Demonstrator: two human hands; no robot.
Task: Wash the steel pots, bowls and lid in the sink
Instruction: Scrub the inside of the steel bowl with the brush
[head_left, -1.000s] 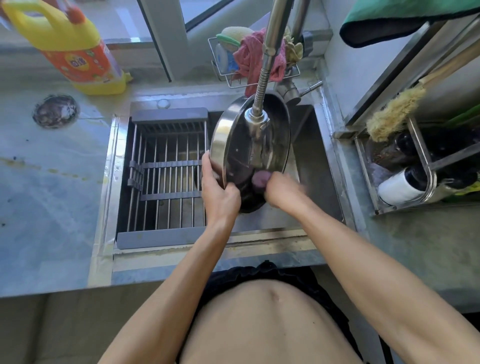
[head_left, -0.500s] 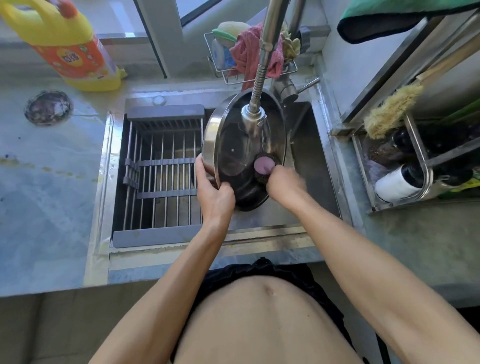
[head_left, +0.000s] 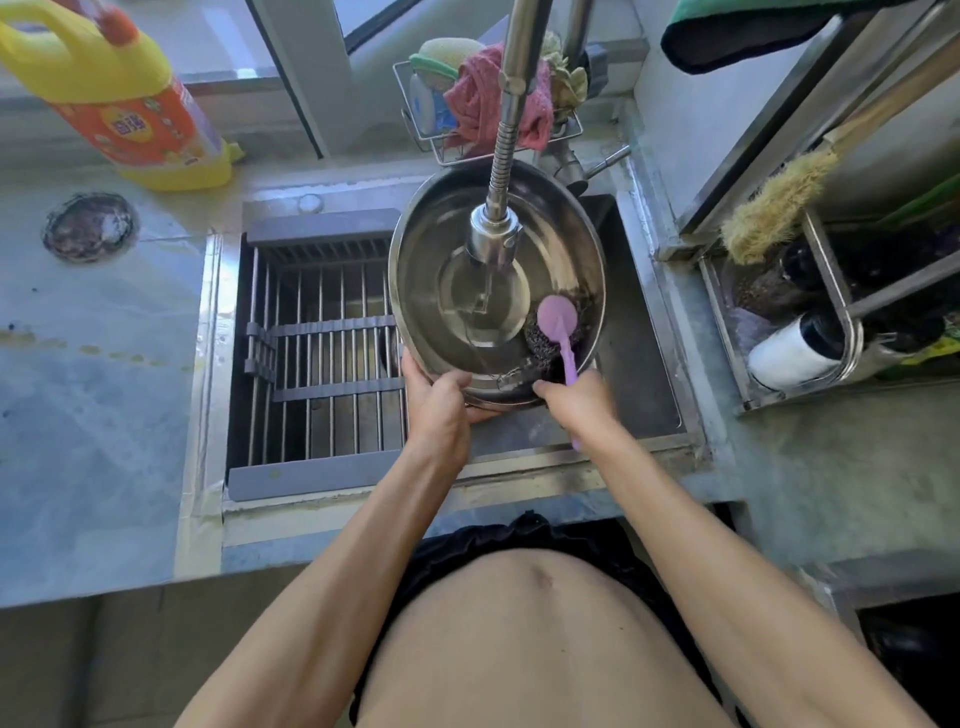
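Head view, looking down: one grey stone countertop (head_left: 93, 415) with one rectangular steel sink (head_left: 644, 332) set into it. One grey-framed steel drying rack (head_left: 317, 358) with parallel bars spans the sink's left half. One round, wide steel bowl (head_left: 431, 249) is held over the sink's right half, its open side facing up toward the camera, directly under the head of the one flexible steel tap (head_left: 496, 234). One tall yellow detergent bottle with an orange label (head_left: 119, 98) stands on the counter at far left by the window. One steel utensil rack (head_left: 831, 322) sits right of the sink, holding one bristly tan brush (head_left: 769, 208) and one white-and-black cylinder (head_left: 795, 351). One small wire caddy (head_left: 483, 104) behind the tap holds one pink cloth and sponges. One round dark drain cover (head_left: 89, 226) lies on the counter at left.

Two bare hands work at the bowl's near edge. The left hand (head_left: 441, 410) grips the rim, fingers curled under it and thumb on top. The right hand (head_left: 582, 400) is wrapped round the handle of one pink plastic scrubber with a dark wire-wool head (head_left: 556, 325), whose head presses against the bowl's inner wall at lower right.
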